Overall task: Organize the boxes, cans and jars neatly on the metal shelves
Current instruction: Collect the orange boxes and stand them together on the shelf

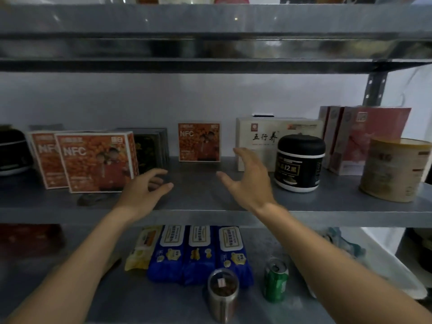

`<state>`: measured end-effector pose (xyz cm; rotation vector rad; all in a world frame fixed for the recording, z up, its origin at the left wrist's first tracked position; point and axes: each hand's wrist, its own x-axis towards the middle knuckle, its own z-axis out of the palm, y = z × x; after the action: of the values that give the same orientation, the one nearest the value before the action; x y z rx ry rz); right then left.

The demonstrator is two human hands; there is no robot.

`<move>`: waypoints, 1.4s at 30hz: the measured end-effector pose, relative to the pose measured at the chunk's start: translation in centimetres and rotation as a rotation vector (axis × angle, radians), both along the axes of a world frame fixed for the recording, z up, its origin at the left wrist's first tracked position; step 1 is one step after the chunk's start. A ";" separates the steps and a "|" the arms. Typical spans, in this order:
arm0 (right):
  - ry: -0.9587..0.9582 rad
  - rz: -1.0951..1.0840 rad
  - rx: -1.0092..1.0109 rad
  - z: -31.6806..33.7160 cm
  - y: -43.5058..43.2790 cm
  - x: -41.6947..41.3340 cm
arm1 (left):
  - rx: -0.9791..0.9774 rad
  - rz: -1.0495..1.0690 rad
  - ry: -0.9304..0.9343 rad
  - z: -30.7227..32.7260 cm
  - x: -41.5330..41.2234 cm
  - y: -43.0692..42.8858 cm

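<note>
Your middle metal shelf (pixel 210 202) carries 2 orange NFC boxes (pixel 98 160) at front left, a 3rd NFC box (pixel 199 142) upright at the back, then a white box (pixel 264 134) and pink boxes (pixel 364 139) to the right. A tan tin (pixel 395 169) stands far right, and a black jar (pixel 299 162) stands just in front of the white box. Your left hand (pixel 145 190) hovers loosely curled and your right hand (pixel 250 181) is spread; both hold nothing.

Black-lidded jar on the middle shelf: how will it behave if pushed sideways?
The black jar looks squat and wide-based, so it probably slides rather than tips. Its glossy round wall may be slippery to grip. Contents hidden, weight unclear.
</note>
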<state>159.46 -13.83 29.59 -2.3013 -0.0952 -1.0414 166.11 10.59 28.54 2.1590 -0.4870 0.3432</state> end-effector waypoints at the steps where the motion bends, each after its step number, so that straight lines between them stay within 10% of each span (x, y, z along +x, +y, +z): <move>1: 0.071 0.090 0.021 0.2 1.3 0.3 | -0.007 0.019 0.002 0.0 -0.3 0.8; 20: 0.329 0.536 0.467 0.4 19.1 11.4 | -0.258 0.342 -0.300 1.0 6.0 20.8; 42: 0.253 0.587 0.602 0.1 15.4 10.5 | -0.376 -0.128 0.014 0.8 11.2 21.5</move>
<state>169.99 1.61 29.69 -1.6763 -0.2907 -0.3962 177.31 32.06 29.31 1.7569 -0.5054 0.3198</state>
